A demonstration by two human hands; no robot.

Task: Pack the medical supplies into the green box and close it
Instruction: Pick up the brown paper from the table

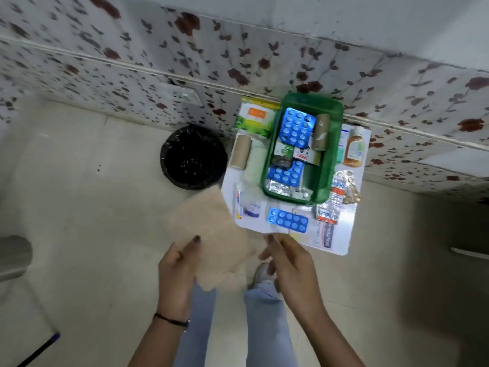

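The green box stood open on a small white worktop against a flower-patterned wall, and everything else is placed from it. Inside the box lay a large blue blister pack toward the wall end, a brown bandage roll beside it, small cartons at the middle, and a second blue blister pack over silver foil strips at the near end.

Left of the box stood a green and white carton and another brown roll. Right of the box stood an amber bottle, with foil strips lying nearer the person. In front of the box lay a third blue blister pack, and to its left a small tube.

Well left of the box, on the floor, sat a black bin.

The left hand was in front of the box and off the worktop's left corner, its grip pinched on a blurred beige sheet of fabric by the lower edge. The right hand hovered just before the worktop's front edge, its grip loosely spread and holding nothing.
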